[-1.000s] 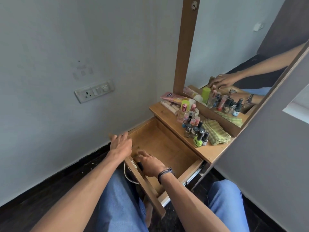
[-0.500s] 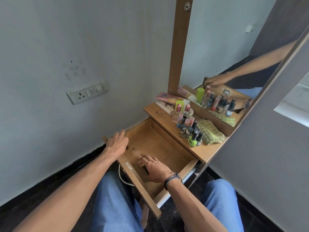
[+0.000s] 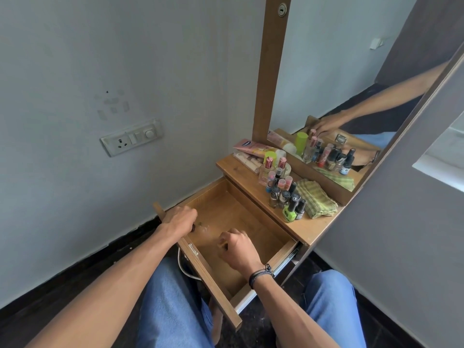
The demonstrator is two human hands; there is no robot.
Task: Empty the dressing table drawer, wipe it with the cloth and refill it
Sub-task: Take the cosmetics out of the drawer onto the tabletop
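Inside open drawer (image 3: 251,222): right hand (image 3: 237,248) low over bare wood floor, fingers curled; whether holding anything, cannot tell. Left hand (image 3: 179,219) grips drawer's front edge, fingers hooked over it. On tabletop (image 3: 313,229): folded green cloth (image 3: 317,202) just beside cluster of bottles (image 3: 283,189).

pale grey wall (image 3: 100,59) with switch plate (image 3: 131,136), dark floor (image 3: 50,305), wood-framed mirror (image 3: 339,71)
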